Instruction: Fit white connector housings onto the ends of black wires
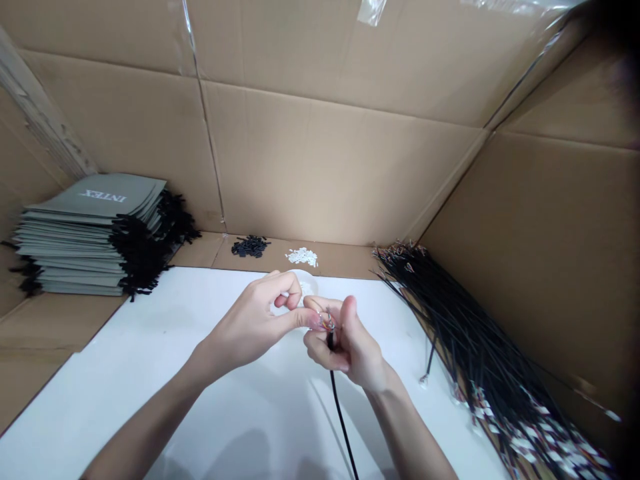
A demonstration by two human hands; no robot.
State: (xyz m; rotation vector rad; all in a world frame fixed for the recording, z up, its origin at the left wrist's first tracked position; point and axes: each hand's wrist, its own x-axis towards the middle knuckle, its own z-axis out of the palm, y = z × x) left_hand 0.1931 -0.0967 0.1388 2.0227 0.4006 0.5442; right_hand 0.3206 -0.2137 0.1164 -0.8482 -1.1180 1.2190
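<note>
A black cable [339,407] runs up from the bottom edge to my right hand [353,343], whose curled fingers grip it near its end. Thin coloured wires [327,323] fan out of that end between the two hands. My left hand [270,310] reaches in from the left, its thumb tip touching the wires and its other fingers curled. Whether a small part sits between the fingertips is too small to tell. Behind the hands is a white round dish [311,281], partly covered by them, with small pale pieces inside.
Grey sheets or pouches marked INTEX [75,247] with black cords are stacked at the left. Small black pieces [250,246] and small white pieces [303,257] lie in piles at the back. Many black cables [465,327] lie along the right. Cardboard walls [340,160] surround the white table [200,300].
</note>
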